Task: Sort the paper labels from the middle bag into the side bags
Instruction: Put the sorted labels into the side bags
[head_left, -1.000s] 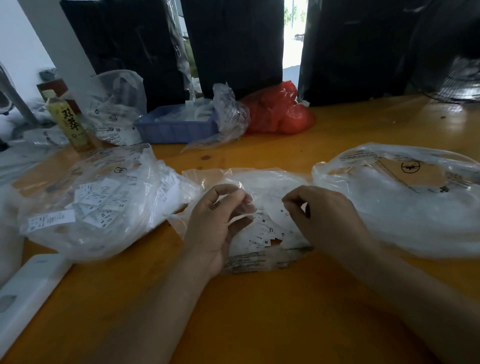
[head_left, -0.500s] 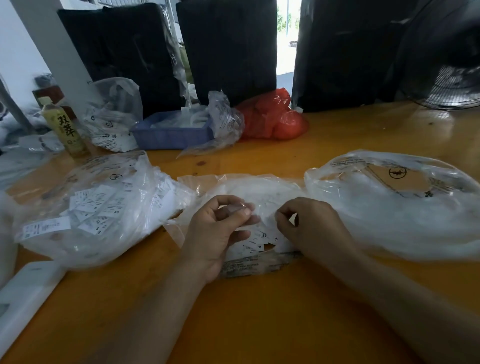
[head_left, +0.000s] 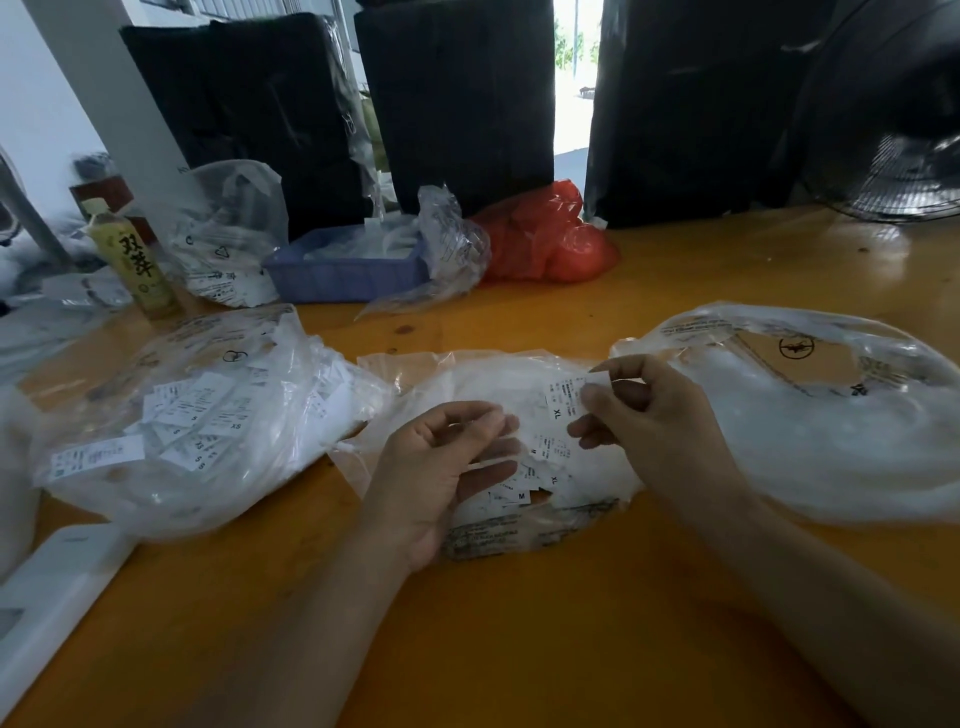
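The left bag (head_left: 197, 415), full of S labels, lies at the left. My left hand (head_left: 441, 467) hovers over the middle bag (head_left: 498, 384), fingers loosely curled, holding nothing. My right hand (head_left: 660, 415) pinches an XL label (head_left: 563, 397) above it, beside the right bag (head_left: 810, 415).

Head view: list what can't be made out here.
- Right bag: contents are a white blur behind cloudy plastic, and the right edge cuts the bag off.
- Label in the right hand: "XL" reads, the small print is too fine.
- Left hand: curled fingers hide whether it holds anything.
- Blue tray: contents covered by crumpled plastic.
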